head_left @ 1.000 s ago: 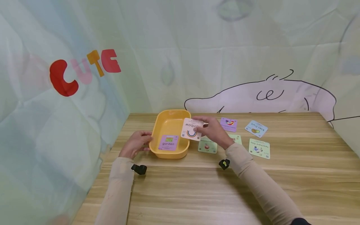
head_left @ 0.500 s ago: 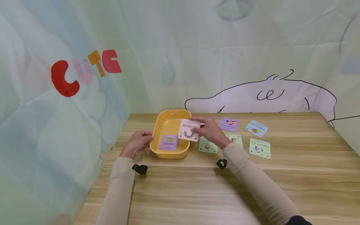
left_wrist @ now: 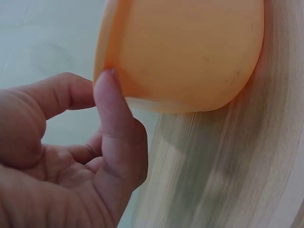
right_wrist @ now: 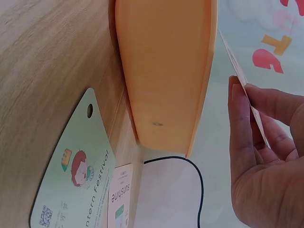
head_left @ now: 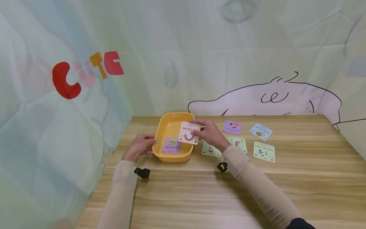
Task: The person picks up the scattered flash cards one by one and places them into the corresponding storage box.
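Left hand (head_left: 139, 148): thumb inside, pinching left rim of yellow tray (head_left: 171, 159); forearm extended. Right hand (head_left: 210, 133): reaching inward, pinching "rainbow" card (head_left: 187, 132), lettering inverted, over tray's right side. "garden" card (head_left: 171, 147) inside tray. On counter (head_left: 200, 194): "kiwi fruit" card (head_left: 260, 131), "Teachers' Day" card (head_left: 264, 152).

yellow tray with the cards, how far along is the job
Looks done: the garden card lies in the yellow tray. In hand: the right hand pinches the rainbow card over the tray's right side while the left hand holds its left side. Likely left: the kiwi fruit card, the Teachers' Day card and others lying on the table.
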